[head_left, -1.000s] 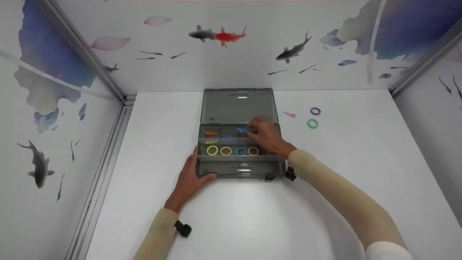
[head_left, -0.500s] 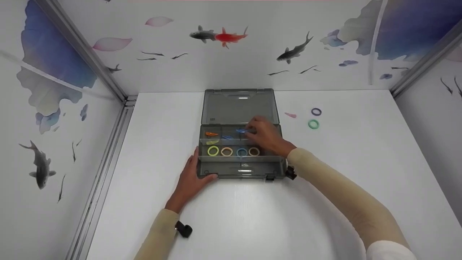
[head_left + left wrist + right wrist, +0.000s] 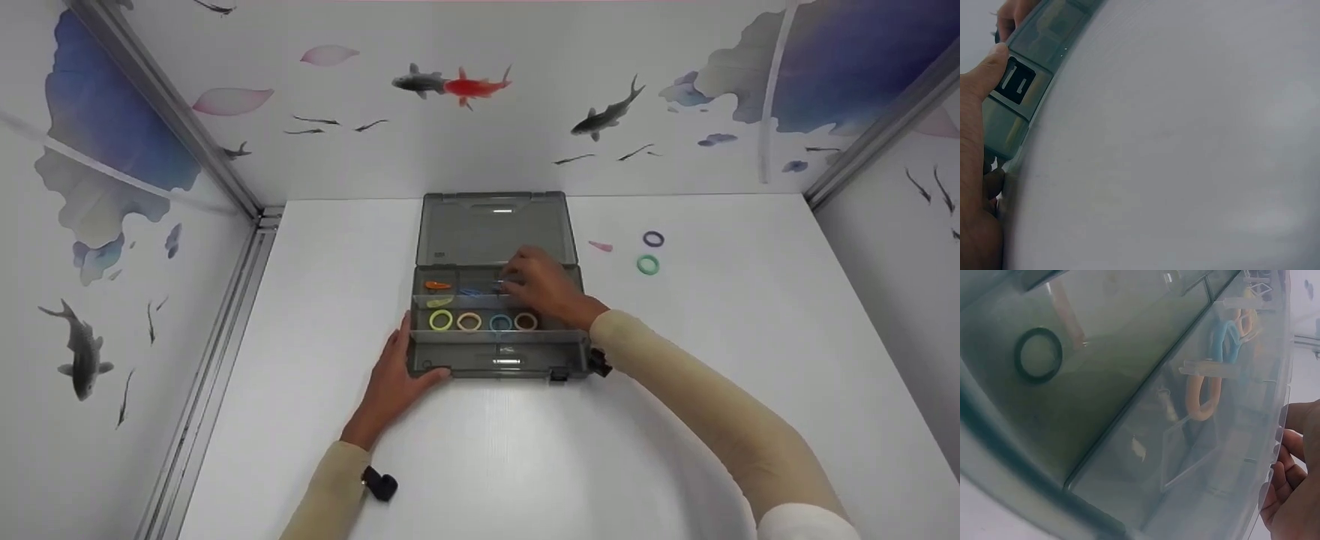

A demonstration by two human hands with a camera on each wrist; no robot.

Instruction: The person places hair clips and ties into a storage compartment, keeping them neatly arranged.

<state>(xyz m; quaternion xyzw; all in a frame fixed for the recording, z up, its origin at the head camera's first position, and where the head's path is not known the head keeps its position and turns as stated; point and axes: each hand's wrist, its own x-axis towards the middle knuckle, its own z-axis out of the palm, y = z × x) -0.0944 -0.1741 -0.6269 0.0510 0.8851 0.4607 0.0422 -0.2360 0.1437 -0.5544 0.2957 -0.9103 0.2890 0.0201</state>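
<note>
A grey see-through compartment box (image 3: 498, 352) stands on the table with its lid (image 3: 495, 229) laid back. My left hand (image 3: 391, 384) holds its front left corner, thumb on the front edge and fingers along the side. In the back row, my right hand (image 3: 546, 283) pinches a small blue hair clip (image 3: 497, 285), mostly hidden by the fingers. Left of it lie another blue clip (image 3: 470, 292), an orange hair clip (image 3: 437, 285) and a yellow one (image 3: 439, 303). The middle row holds several rings, among them a yellow ring (image 3: 441, 320) and a blue ring (image 3: 500, 322).
Right of the box lie a pink hair clip (image 3: 601, 246), a purple ring (image 3: 653, 238) and a green ring (image 3: 648, 264) on the white table (image 3: 495, 450). Printed walls (image 3: 480, 150) close off the back and sides. Clear dividers (image 3: 1207, 370) rise between the compartments.
My right hand has shifted slightly left and lowered the blue clip into the back row, beside the other blue clip. My left hand keeps its place on the box.
</note>
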